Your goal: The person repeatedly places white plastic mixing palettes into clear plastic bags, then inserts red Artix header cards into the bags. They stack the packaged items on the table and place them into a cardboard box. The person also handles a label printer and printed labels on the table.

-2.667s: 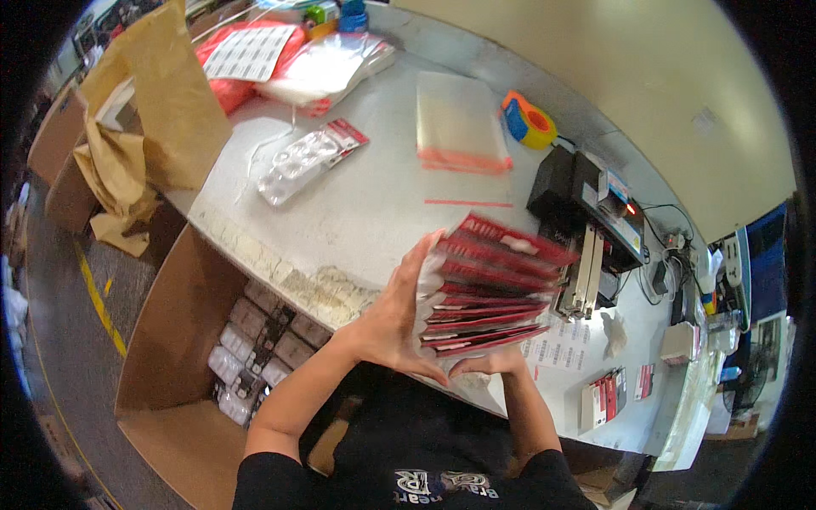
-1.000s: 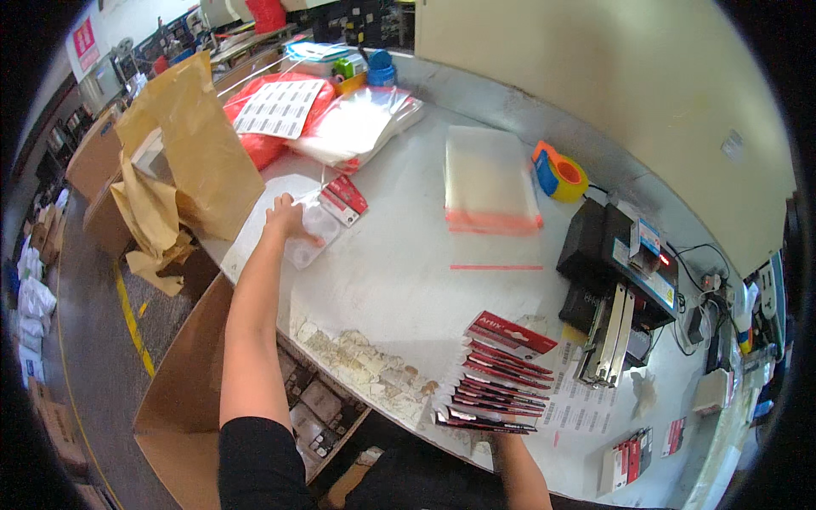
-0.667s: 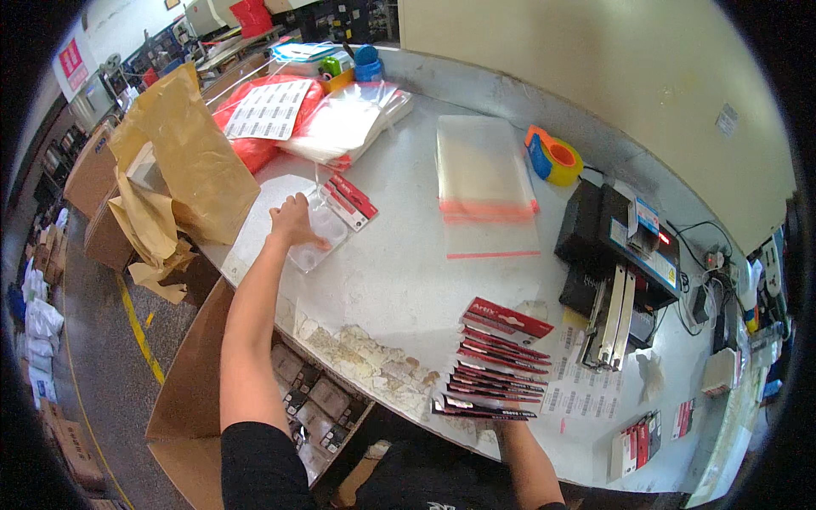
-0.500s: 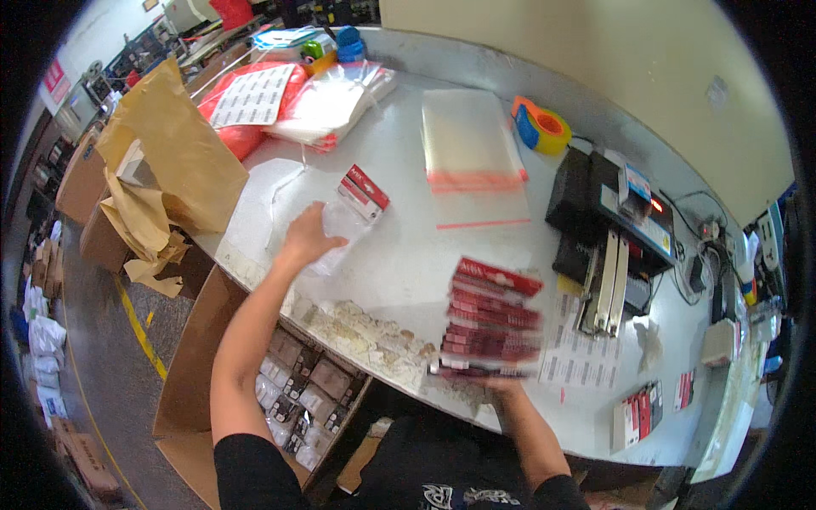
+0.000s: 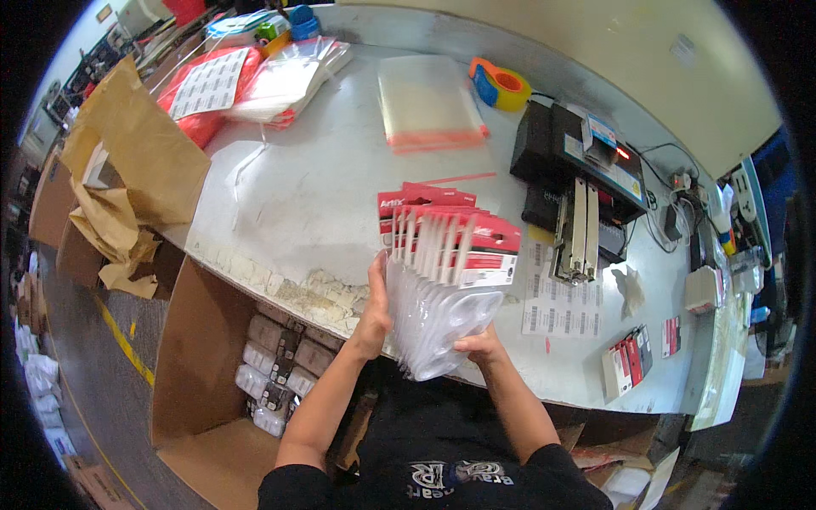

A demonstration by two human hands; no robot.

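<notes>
Your workbench (image 5: 314, 187) has a pale grey top; its near edge (image 5: 331, 295) is chipped and flaking, exposing rough, cream-coloured material. A raised grey ledge (image 5: 408, 27) runs along its far side, and beyond this you face a plain cream panel (image 5: 586, 38). To your left, the dark grey floor (image 5: 95, 374) bears a yellow line (image 5: 126, 342). Farther off stands what appears, through blur, to be a white wall (image 5: 83, 41).

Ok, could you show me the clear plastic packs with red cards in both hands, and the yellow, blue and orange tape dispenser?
Clear plastic packs with red cards (image 5: 438, 310): head view, on the clear plastic layers mid-bundle.
Yellow, blue and orange tape dispenser (image 5: 510, 99): head view, on its yellow part.
</notes>
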